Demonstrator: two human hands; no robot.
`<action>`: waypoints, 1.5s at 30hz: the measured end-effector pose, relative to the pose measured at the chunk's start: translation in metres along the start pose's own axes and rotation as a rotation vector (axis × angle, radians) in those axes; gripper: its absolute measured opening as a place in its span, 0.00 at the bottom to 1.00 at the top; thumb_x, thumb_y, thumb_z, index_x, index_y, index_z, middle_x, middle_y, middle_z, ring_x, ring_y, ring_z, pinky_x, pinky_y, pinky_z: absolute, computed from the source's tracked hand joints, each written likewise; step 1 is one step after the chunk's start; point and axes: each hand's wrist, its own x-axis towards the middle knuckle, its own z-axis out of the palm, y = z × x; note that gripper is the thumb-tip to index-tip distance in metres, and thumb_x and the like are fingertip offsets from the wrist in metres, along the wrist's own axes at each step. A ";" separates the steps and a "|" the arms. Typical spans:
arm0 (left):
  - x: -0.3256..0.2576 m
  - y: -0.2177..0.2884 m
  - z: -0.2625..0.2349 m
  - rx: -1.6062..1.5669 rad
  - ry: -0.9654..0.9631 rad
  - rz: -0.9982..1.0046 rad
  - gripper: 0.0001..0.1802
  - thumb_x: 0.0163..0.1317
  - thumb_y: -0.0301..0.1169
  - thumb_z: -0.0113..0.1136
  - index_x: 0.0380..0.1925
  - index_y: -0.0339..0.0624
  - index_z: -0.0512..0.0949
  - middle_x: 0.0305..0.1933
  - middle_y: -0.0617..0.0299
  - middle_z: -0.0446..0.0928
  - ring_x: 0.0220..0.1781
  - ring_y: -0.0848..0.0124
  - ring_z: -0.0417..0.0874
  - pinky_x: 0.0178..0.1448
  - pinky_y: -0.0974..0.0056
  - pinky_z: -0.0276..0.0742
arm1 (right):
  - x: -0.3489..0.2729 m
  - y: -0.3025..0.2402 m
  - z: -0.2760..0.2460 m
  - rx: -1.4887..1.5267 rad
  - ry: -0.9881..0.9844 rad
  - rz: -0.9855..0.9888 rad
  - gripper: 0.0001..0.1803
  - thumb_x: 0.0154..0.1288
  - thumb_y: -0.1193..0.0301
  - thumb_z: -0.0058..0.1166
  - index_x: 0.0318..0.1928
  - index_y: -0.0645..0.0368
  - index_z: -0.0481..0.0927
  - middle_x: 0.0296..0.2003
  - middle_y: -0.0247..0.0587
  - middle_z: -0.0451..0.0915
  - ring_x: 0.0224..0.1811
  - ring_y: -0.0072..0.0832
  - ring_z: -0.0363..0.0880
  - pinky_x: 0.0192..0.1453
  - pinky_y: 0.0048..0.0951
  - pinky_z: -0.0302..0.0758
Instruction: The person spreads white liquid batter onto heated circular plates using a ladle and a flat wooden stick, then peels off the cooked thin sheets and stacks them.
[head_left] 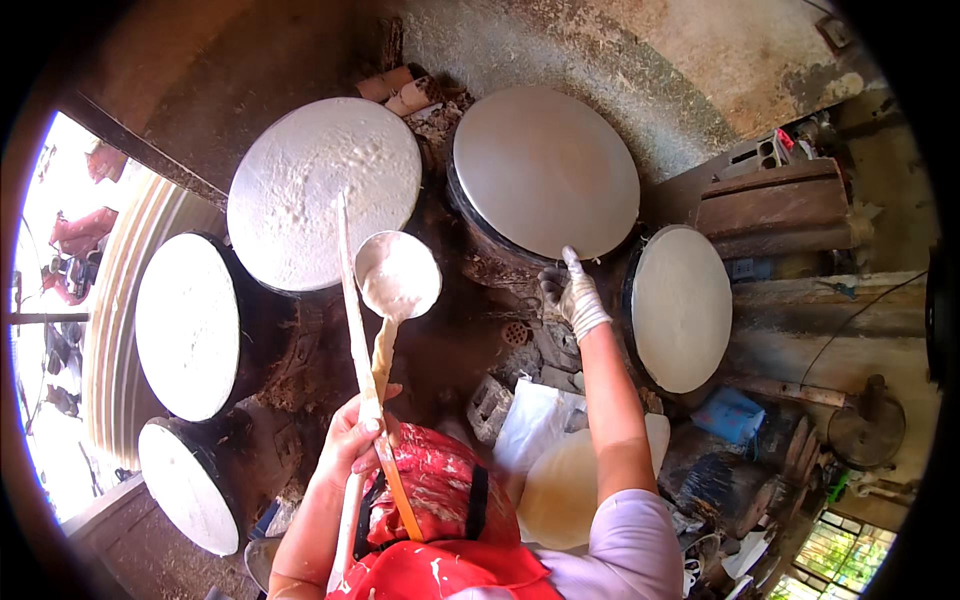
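Observation:
My left hand (352, 435) grips two things together: a long pale flat stick (350, 290) and the wooden handle of a round ladle (398, 276) coated in white batter. Both point up toward a round steaming drum (322, 190) spread with wet bubbly white batter. My right hand (572, 295), in a white glove, reaches forward, its index finger touching the near rim of a smooth grey round lid (545, 170) on a dark pot. A red apron (440, 500) covers my front.
Three more round white-topped drums stand around me: two at the left (188, 325) (188, 485) and one at the right (682, 308). A white basin (565, 485) sits under my right arm. Bricks, wooden planks (770, 205) and a small fan (866, 430) lie at the right.

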 end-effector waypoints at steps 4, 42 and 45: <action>-0.005 0.035 0.003 0.030 -0.049 -0.018 0.31 0.55 0.32 0.63 0.57 0.32 0.63 0.25 0.49 0.76 0.05 0.84 0.58 0.10 0.81 0.54 | -0.036 0.059 0.035 0.144 -0.029 -0.067 0.29 0.52 0.43 0.58 0.38 0.57 0.76 0.29 0.38 0.81 0.25 0.26 0.78 0.28 0.25 0.75; -0.035 -0.038 0.079 -0.077 -0.038 0.228 0.29 0.61 0.32 0.56 0.60 0.34 0.59 0.29 0.54 0.75 0.06 0.85 0.58 0.09 0.81 0.54 | 0.073 0.013 -0.096 -0.711 0.377 -0.723 0.10 0.64 0.64 0.48 0.34 0.57 0.71 0.16 0.30 0.70 0.13 0.20 0.67 0.17 0.24 0.65; -0.043 -0.051 0.077 -0.119 0.005 0.243 0.29 0.62 0.33 0.55 0.60 0.34 0.59 0.30 0.54 0.75 0.06 0.85 0.59 0.09 0.81 0.55 | 0.066 0.010 -0.101 -0.727 0.258 -0.643 0.10 0.64 0.63 0.48 0.34 0.56 0.71 0.17 0.30 0.71 0.14 0.20 0.67 0.17 0.25 0.65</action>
